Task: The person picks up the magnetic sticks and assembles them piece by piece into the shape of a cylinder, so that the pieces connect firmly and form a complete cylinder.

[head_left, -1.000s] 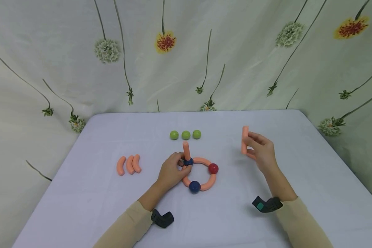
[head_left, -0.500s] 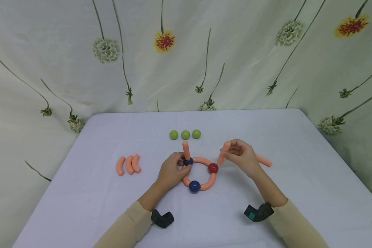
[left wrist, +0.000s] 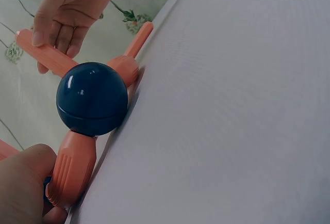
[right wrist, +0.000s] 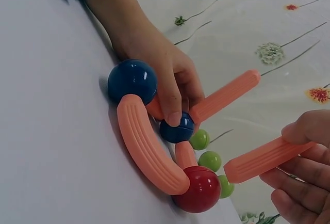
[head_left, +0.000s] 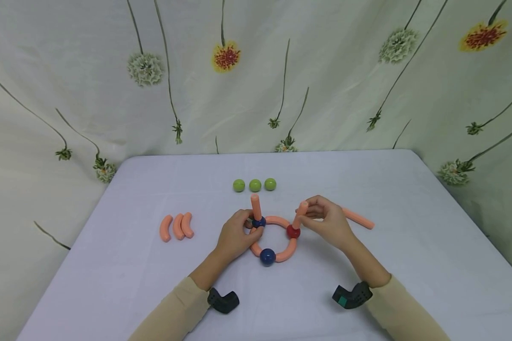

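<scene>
A ring of curved orange rods [head_left: 287,253] and balls lies on the table. My left hand [head_left: 234,237] pinches the far-left blue ball [head_left: 260,222] between thumb and fingers. From that ball a straight orange rod [head_left: 256,207] stands up. At the ring's right side is a red ball [right wrist: 197,189]; a second blue ball [head_left: 267,256] sits at the near side. My right hand [head_left: 330,223] grips another straight rod [right wrist: 268,159], tilted, its lower end close over the red ball. A small gap shows between them in the right wrist view.
Three green balls [head_left: 255,185] stand in a row behind the ring. To the left lie three curved orange rods [head_left: 178,226]. One more straight rod [head_left: 360,219] lies on the white-covered table [head_left: 409,265] behind my right hand. A flowered cloth [head_left: 333,71] hangs behind.
My right hand has come left from the table's right side, bringing the straight rod to the red ball and tilting it. The left hand stays on the blue ball.
</scene>
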Motion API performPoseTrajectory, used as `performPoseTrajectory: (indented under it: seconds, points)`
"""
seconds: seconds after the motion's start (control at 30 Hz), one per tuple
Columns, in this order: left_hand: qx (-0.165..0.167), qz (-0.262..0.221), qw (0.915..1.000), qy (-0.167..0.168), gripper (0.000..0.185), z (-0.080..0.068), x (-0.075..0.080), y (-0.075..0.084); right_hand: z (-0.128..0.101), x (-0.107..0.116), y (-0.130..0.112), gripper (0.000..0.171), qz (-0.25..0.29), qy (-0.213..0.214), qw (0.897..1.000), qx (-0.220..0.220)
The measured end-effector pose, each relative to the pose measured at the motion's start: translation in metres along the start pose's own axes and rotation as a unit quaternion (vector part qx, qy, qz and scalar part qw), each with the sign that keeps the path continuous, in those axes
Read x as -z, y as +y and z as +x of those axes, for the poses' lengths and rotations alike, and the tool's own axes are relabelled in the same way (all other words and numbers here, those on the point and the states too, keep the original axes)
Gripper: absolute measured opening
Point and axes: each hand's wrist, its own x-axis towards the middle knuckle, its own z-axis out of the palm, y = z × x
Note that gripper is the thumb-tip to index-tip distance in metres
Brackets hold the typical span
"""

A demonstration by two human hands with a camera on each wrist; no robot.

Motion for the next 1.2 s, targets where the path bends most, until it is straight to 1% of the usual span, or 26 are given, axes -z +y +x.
performPoseTrajectory:
  seconds: [0.17, 0.27, 0.43, 0.57, 0.7, 0.8, 0.87, 0.97, 1.07, 1.2]
  points:
    - [-0.002, -0.001, 1.0, 0.001, 0.038, 0.0, 0.0, 0.0, -0.001, -0.003, 0.0, 0.024, -0.018, 0.001, 1.0, 0.005]
    - [-0.002, 0.001, 1.0, 0.001, 0.038, 0.0, 0.0, 0.0, -0.001, -0.006, 0.004, 0.025, -0.031, -0.007, 0.999, -0.011]
    - [-0.001, 0.001, 1.0, 0.0, 0.038, 0.0, 0.001, 0.0, 0.0, -0.013, 0.017, 0.025, -0.065, -0.041, 0.996, -0.04]
    - [-0.003, -0.002, 1.0, 0.001, 0.038, 0.0, 0.001, 0.001, 0.001, -0.018, 0.027, 0.026, -0.074, -0.055, 0.994, -0.058]
    - [-0.007, -0.004, 1.0, 0.003, 0.038, 0.0, 0.001, 0.001, 0.001, -0.019, 0.031, 0.026, -0.063, -0.062, 0.995, -0.045]
    - [-0.02, -0.006, 0.9998, 0.004, 0.034, 0.0, 0.002, 0.001, 0.001, -0.018, 0.035, 0.027, -0.073, -0.073, 0.994, -0.033]
    - [-0.027, -0.009, 0.9996, 0.001, 0.032, 0.001, 0.002, 0.0, 0.001, -0.018, 0.037, 0.029, -0.079, -0.08, 0.993, -0.033]
    - [-0.028, -0.01, 0.9995, -0.008, 0.028, 0.001, 0.001, -0.001, 0.002, -0.018, 0.041, 0.029, -0.083, -0.089, 0.992, -0.03]
    - [-0.022, -0.011, 0.9996, -0.011, 0.029, 0.001, 0.001, -0.001, 0.002, -0.017, 0.044, 0.029, -0.082, -0.084, 0.993, -0.027]
    - [-0.018, -0.012, 0.9997, -0.013, 0.028, 0.0, 0.0, -0.001, 0.002, -0.017, 0.048, 0.031, -0.099, -0.041, 0.994, -0.031]
